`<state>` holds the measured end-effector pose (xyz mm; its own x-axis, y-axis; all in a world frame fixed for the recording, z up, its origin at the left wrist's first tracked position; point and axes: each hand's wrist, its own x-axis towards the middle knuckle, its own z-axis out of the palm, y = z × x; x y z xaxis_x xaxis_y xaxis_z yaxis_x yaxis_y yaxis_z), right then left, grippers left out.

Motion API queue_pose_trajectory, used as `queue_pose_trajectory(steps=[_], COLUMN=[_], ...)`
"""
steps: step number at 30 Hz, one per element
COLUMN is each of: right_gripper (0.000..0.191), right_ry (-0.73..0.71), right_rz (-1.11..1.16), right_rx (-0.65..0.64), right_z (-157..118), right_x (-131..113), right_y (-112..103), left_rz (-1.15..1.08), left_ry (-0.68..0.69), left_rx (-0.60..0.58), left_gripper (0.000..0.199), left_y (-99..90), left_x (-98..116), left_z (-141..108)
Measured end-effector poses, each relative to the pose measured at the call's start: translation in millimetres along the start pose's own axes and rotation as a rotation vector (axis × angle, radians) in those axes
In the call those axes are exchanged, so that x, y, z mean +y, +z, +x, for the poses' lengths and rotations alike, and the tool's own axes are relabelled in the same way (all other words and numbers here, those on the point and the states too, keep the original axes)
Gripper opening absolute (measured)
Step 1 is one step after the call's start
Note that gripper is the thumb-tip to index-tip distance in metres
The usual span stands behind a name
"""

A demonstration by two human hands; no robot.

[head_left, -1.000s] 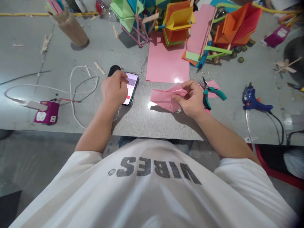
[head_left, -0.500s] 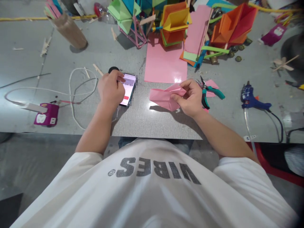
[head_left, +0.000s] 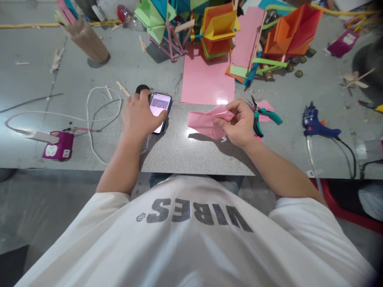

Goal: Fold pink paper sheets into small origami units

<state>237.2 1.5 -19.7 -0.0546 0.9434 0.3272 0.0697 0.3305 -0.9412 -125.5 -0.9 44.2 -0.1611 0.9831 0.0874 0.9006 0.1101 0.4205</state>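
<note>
A phone (head_left: pixel 160 104) with a lit screen lies on the grey table. My left hand (head_left: pixel 139 113) is open at its left edge, the thumb stretched over the lower part of the screen. Under the fingertips of that hand is a round black object (head_left: pixel 142 88). My right hand (head_left: pixel 241 123) pinches a folded pink paper piece (head_left: pixel 203 123) between thumb and fingers, just above the table. Teal-handled pliers (head_left: pixel 271 116) lie to the right of this hand, partly over a pink scrap (head_left: pixel 265 105).
Flat pink paper (head_left: pixel 208 81) lies beyond my hands. Behind it stand yellow-orange (head_left: pixel 220 28) and orange-red folded papers (head_left: pixel 291 34). A blue glue gun (head_left: pixel 318 124) rests at right. A white cable (head_left: pixel 88 107), a purple adapter (head_left: pixel 64 145) and a brown holder (head_left: pixel 88 42) are at left.
My left hand has shifted slightly left and opened, its thumb now spread over the phone's lower screen. The screen picture has changed. My right hand keeps its hold on the pink paper.
</note>
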Motion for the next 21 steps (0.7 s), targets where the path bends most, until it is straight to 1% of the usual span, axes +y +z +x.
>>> queue_pose_trajectory(steps=[1, 3, 7, 10, 13, 15, 18, 21], right_gripper=[0.062, 0.062, 0.06, 0.059, 0.058, 0.059, 0.06, 0.057], right_ry=[-0.012, -0.043, -0.061, -0.01, 0.033, 0.033, -0.005, -0.019], right_rz=[0.009, 0.032, 0.036, 0.022, 0.014, 0.005, -0.001, -0.02], right_rx=[-0.005, -0.011, 0.004, 0.004, 0.006, 0.007, 0.005, 0.014], right_z=[0.1, 0.1, -1.5, -2.2, -2.0, -1.7, -1.3, -0.3], right_x=[1.1, 3.0, 7.0, 10.2, 10.3, 8.0, 4.8, 6.5], right_y=[-0.7, -1.5, -1.8, -2.3, -2.7, -2.7, -2.1, -1.7], left_rz=[0.024, 0.066, 0.112, 0.124, 0.115, 0.093, 0.082, 0.098], left_ry=[0.001, 0.0, -0.009, -0.04, -0.081, -0.092, -0.062, -0.03], left_rx=[-0.016, -0.046, -0.08, -0.091, -0.112, -0.109, -0.075, -0.054], left_gripper=[0.096, 0.106, 0.111, 0.114, 0.114, 0.111, 0.103, 0.097], left_y=[-0.8, -1.4, -1.0, -0.8, 0.1, 1.3, 3.2, 4.9], left_x=[1.9, 4.6, 5.8, 5.5, 6.3, 7.2, 7.8, 6.9], left_z=[-2.5, -6.0, -7.7, -6.6, -5.5, -5.3, -5.9, -6.6])
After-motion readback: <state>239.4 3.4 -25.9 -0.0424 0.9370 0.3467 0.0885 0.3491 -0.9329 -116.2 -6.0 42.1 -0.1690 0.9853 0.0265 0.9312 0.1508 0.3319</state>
